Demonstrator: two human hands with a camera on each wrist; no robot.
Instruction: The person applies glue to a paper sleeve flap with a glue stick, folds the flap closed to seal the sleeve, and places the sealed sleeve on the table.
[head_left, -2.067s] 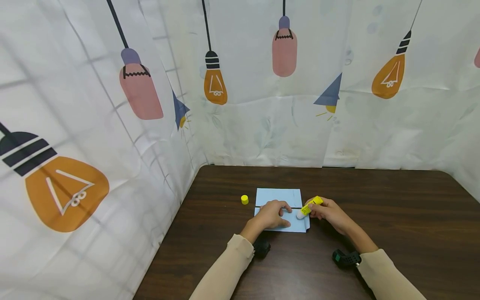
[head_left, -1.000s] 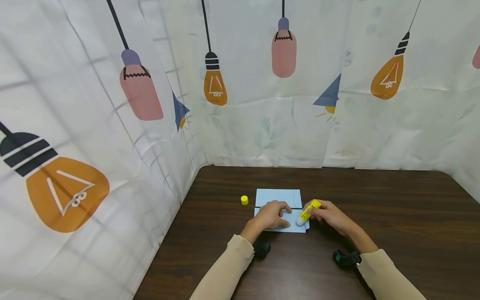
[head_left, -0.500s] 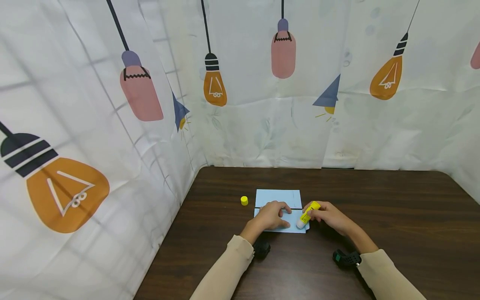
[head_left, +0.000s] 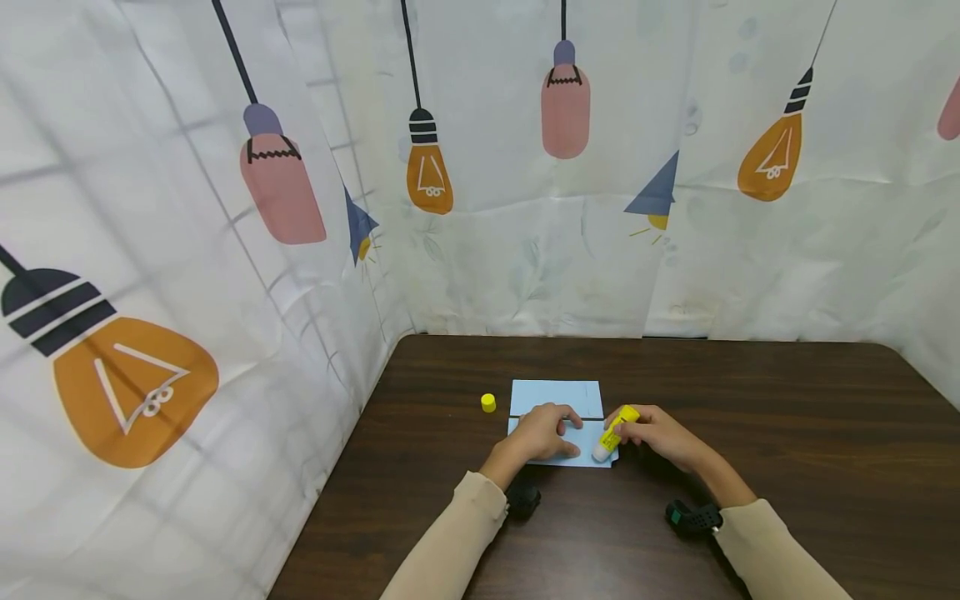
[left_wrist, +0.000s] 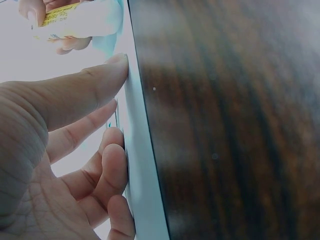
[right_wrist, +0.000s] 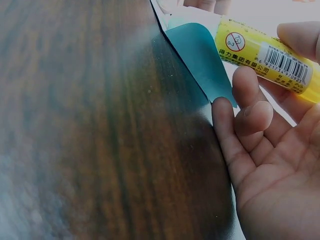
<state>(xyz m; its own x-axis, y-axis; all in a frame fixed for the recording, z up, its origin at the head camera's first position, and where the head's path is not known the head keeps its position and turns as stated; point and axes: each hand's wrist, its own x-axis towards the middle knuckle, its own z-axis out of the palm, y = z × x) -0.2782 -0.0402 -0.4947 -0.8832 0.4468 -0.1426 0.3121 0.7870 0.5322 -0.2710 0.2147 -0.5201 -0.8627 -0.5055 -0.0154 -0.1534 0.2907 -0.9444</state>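
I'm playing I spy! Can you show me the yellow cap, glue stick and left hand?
Yellow cap (head_left: 488, 405): head view, on its side.
Glue stick (right_wrist: 256, 50): right wrist view, on its label.
Left hand (head_left: 540, 433): head view, on its back.

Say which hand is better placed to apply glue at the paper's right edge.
Right hand, likely: it grips the yellow glue stick, white end down by that edge of the blue paper. The left hand rests on the paper, holding no glue.

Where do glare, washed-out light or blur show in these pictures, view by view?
Head: soft sheen on the near tabletop; left wrist: washed out to white behind the left hand, the tabletop's grain blurred; right wrist: pale glare toward the lower left, though print on the glue stick is readable.
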